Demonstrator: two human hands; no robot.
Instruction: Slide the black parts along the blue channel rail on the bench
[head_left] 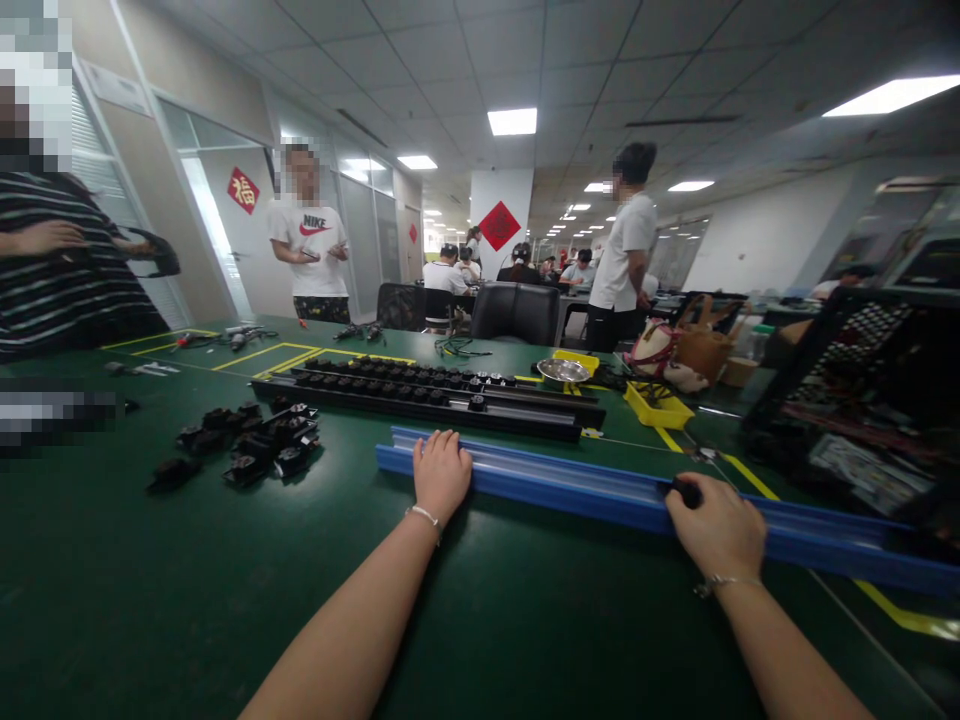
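I have the blue rail point(562, 487) well in from the bench's point(525, 620) far edge, left hand point(442, 475) clasped over its left end, right hand point(721, 525) gripping a black piece point(688, 488) at its channel.

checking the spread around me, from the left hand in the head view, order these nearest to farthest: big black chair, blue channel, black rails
1. Blue channel, in contact, directly under the left hand.
2. Black rails, just beyond the channel.
3. Big black chair, farthest, in the background well past the rails.
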